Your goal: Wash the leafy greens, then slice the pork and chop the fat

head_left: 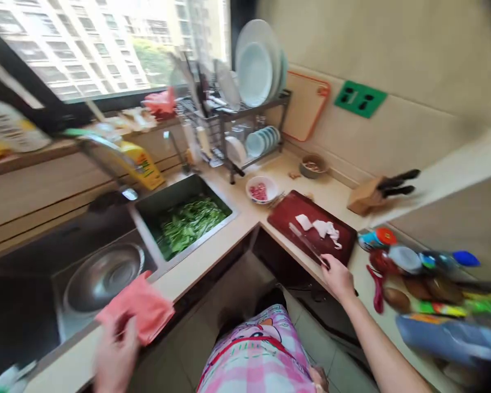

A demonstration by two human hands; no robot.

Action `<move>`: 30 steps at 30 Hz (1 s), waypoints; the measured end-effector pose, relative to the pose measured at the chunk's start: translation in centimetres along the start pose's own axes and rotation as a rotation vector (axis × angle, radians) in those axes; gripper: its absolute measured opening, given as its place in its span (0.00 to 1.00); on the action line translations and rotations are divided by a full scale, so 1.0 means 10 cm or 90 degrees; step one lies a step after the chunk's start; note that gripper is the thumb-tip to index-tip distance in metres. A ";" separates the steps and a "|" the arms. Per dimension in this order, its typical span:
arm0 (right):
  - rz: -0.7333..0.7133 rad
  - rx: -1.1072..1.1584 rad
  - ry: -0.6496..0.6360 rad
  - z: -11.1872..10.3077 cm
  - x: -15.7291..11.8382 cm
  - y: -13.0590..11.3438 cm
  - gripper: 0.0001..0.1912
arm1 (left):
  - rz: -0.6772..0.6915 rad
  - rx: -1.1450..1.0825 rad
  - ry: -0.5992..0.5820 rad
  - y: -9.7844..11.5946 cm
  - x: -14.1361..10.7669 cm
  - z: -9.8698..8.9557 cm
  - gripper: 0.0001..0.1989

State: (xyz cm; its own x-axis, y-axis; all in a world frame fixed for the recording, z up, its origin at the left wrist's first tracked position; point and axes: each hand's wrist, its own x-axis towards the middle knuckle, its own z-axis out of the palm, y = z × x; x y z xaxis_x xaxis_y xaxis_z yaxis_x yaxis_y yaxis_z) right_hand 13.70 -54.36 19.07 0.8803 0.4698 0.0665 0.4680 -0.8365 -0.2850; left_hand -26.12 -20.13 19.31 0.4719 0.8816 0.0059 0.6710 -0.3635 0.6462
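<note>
My left hand (117,352), blurred, is at the near edge of a pink cloth (141,308), its thumb and fingers apart. Whether they touch the cloth cannot be made out. The cloth lies crumpled over the counter edge in front of the sink. In my right hand (337,277) is the handle of a kitchen knife (305,240), its blade lying over the near side of a dark red cutting board (284,210). Several white pieces of food (321,227) rest on the board beyond the blade.
Leafy greens (194,221) fill the right sink basin; a metal bowl (106,275) sits in the left one. Behind the board are a bowl of pinkish pieces (262,190), a brown bowl (313,165), a dish rack (253,112) and a knife block (366,196). Jars and packets (409,259) crowd the right counter.
</note>
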 end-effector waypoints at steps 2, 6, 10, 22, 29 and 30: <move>0.019 0.037 0.003 -0.02 -0.13 0.08 0.14 | 0.098 -0.077 -0.050 0.52 0.21 0.65 0.13; 0.124 0.154 0.011 -0.08 -0.33 0.32 0.14 | 0.454 -0.085 -0.260 1.94 0.47 1.79 0.12; 0.305 0.335 -0.019 -0.19 -0.41 0.71 0.19 | 0.672 -0.013 -0.352 3.23 0.66 2.53 0.12; 0.335 0.351 -0.146 -0.43 0.13 1.00 0.19 | 0.837 0.297 -0.514 4.15 0.86 3.69 0.17; 0.288 0.192 -0.196 -0.35 0.56 0.69 0.14 | 0.792 0.258 -0.453 4.01 1.05 3.48 0.13; 0.300 0.162 -0.198 -0.33 0.61 0.65 0.13 | 0.786 0.243 -0.439 4.01 1.10 3.48 0.13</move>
State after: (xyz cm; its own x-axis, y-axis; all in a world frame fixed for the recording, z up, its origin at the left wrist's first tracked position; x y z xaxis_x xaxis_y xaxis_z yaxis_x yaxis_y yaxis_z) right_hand 22.43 -57.87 20.77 0.9057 0.1588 -0.3931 -0.0326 -0.8983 -0.4381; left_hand 25.88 -35.51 18.80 0.9475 -0.3178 -0.0358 -0.2977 -0.9173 0.2644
